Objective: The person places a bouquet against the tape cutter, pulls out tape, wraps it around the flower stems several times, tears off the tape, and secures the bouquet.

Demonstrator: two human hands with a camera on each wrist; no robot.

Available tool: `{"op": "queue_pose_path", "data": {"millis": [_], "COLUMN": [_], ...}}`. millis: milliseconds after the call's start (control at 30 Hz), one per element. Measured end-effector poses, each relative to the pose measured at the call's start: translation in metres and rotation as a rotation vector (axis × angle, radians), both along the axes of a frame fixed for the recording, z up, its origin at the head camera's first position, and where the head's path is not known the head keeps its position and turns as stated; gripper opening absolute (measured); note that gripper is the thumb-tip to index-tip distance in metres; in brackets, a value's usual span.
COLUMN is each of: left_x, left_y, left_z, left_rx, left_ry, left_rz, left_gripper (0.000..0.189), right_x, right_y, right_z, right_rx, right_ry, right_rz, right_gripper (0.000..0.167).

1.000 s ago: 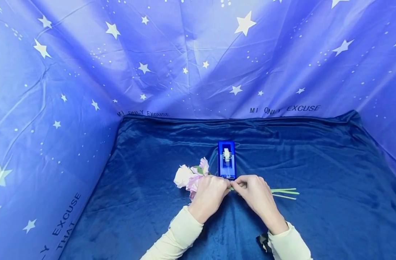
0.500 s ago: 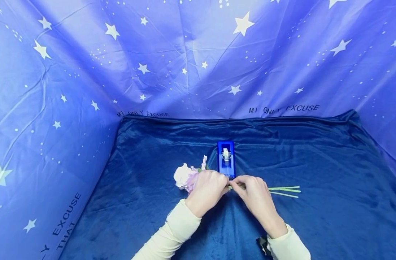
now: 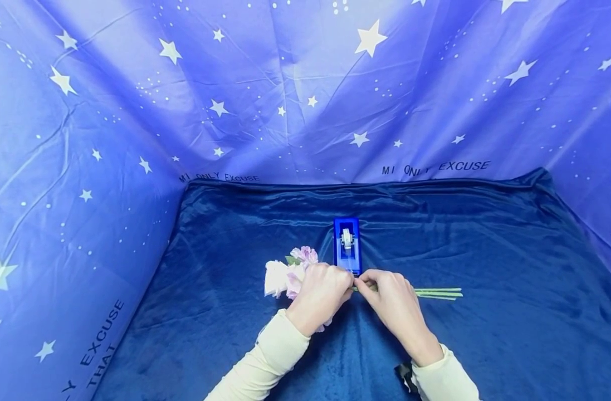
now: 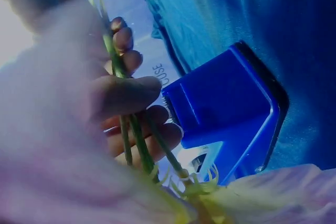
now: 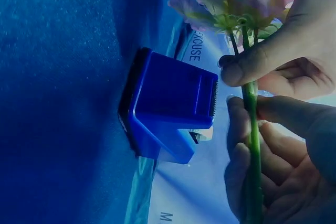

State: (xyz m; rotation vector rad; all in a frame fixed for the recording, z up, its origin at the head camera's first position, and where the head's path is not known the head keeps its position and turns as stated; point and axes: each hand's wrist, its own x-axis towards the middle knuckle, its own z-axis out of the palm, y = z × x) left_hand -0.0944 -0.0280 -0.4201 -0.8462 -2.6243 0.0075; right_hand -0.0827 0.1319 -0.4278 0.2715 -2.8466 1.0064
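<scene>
A small bunch of artificial flowers (image 3: 277, 277), white and pale purple, lies sideways between the hands, its green stems (image 3: 439, 293) pointing right. My left hand (image 3: 322, 292) grips the stems just below the blossoms, thumb across them in the left wrist view. Close beside it, my right hand (image 3: 396, 306) pinches at the stems with thumb and index finger; its other fingers curl behind them in the right wrist view. A shiny band (image 5: 251, 92) shows on the stems between the hands. Just beyond the fingertips stands a blue tape dispenser (image 3: 340, 253), its toothed edge toward the hands.
A roll of clear tape (image 3: 347, 238) sits in the dispenser. Dark blue velvety cloth (image 3: 235, 345) covers the table. A small black object (image 3: 404, 379) lies by the right sleeve. Star-printed blue curtains (image 3: 265, 72) enclose the back and sides.
The flower bunch has turned about its stems: the blossoms show a different side, with petals now below the left wrist, and the stem ends sit closer together. Both hands stay nearly in place.
</scene>
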Motion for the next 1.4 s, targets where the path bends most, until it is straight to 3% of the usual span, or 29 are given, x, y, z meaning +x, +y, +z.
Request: {"op": "queue_pose_path", "data": {"millis": [333, 533, 767, 967, 1400], "left_x": [-0.003, -0.006, -0.006, -0.008, -0.012], "left_y": [-0.003, -0.007, -0.011, -0.014, -0.015], "left_z": [-0.003, 0.0, 0.004, 0.007, 0.011], "left_rx": [0.014, 0.075, 0.145, 0.135, 0.164], "left_ry": [-0.09, -0.236, -0.36, -0.392, -0.436], "left_rz": [0.003, -0.047, -0.073, -0.091, -0.067], "left_gripper": [0.021, 0.014, 0.021, 0.018, 0.014], "right_x": [0.002, 0.002, 0.003, 0.002, 0.002], "right_y": [-0.001, 0.0, 0.001, 0.001, 0.0], "right_z": [-0.004, -0.007, -0.008, -0.01, -0.01], "right_rx": [-0.008, -0.015, -0.014, -0.017, -0.007], "right_ry": [0.111, 0.163, 0.202, 0.2, 0.173], "right_rz": [0.02, 0.034, 0.03, 0.018, 0.032], "right_gripper": [0.011, 0.009, 0.006, 0.005, 0.005]}}
